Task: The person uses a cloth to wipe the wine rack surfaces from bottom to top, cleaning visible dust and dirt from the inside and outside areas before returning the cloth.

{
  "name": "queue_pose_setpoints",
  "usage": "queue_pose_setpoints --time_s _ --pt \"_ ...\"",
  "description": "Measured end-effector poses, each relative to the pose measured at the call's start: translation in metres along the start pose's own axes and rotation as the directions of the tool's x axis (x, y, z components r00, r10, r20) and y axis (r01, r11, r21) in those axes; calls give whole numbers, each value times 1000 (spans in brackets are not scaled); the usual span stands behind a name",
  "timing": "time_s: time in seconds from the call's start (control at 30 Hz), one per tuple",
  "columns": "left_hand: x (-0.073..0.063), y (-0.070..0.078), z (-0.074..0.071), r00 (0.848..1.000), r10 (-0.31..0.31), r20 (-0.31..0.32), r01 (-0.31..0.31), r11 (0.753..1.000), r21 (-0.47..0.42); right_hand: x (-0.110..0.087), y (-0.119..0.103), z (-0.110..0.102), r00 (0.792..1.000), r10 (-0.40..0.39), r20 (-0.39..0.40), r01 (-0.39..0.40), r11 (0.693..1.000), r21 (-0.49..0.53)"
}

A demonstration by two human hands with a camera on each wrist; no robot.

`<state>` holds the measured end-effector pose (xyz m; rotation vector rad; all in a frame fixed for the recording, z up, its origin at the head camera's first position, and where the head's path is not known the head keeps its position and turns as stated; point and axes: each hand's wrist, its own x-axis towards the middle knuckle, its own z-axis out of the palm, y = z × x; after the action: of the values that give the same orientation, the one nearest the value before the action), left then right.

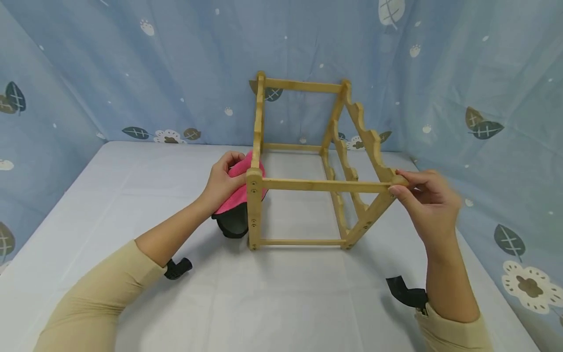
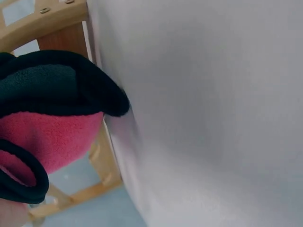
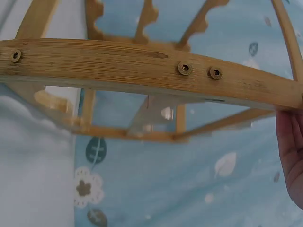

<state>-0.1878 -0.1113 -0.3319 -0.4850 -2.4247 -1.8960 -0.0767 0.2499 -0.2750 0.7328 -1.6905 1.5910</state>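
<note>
A pale wooden rack (image 1: pixel 325 186) with scalloped rails stands on the white table. My left hand (image 1: pixel 224 183) holds a pink cloth (image 1: pixel 239 188) with a dark grey reverse and black edging against the rack's left side. Part of the cloth lies behind the left post. In the left wrist view the folded cloth (image 2: pixel 57 137) hangs beside the wood, its grey side (image 2: pixel 40 87) showing. My right hand (image 1: pixel 428 200) pinches the rack's upper right front corner between thumb and fingers. The right wrist view shows that hand (image 3: pixel 293 151) at the end of a screwed bar (image 3: pixel 118 61).
The white table (image 1: pixel 281 303) runs back to a blue curtain (image 1: pixel 198 63) with leaf and flower prints, which also hangs at both sides. Black curved pieces (image 1: pixel 406 292) stick out near both sleeve cuffs.
</note>
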Motion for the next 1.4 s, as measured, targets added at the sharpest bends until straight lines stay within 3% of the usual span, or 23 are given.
queue_pose_setpoints --time_s 0.17,0.3,0.47,0.7,0.83,0.93,1.17,1.27,1.4 --pt "11 -3 -11 999 -36 -38 36 999 6 1 -1 14 1000 1 14 -1 999 -41" --pt "6 -7 -24 993 -97 -62 96 995 -19 0 -3 21 1000 5 16 -3 997 -76" --pt "-15 -5 -49 981 -173 -85 170 985 -43 -2 -3 24 1000 -4 13 6 996 -89" --pt "-55 12 -74 975 -194 -105 188 980 -65 -2 -4 27 1000 -1 9 2 992 -128" --pt "-73 27 -79 980 -170 -107 152 976 -159 -2 -3 26 1000 -3 5 4 994 -109" --pt "-82 42 -81 986 -120 -117 90 968 -235 -2 -3 26 1000 0 4 0 995 -101" --pt "-91 77 -77 992 2 -123 -40 951 -308 -2 -3 27 1000 6 13 -4 995 -97" --pt "-89 89 -71 997 24 -76 -48 941 -334 -2 -3 27 1000 8 15 -6 995 -102" --pt "-83 101 -59 1000 15 -2 -15 937 -349 -2 -4 26 1000 11 20 -9 994 -104"
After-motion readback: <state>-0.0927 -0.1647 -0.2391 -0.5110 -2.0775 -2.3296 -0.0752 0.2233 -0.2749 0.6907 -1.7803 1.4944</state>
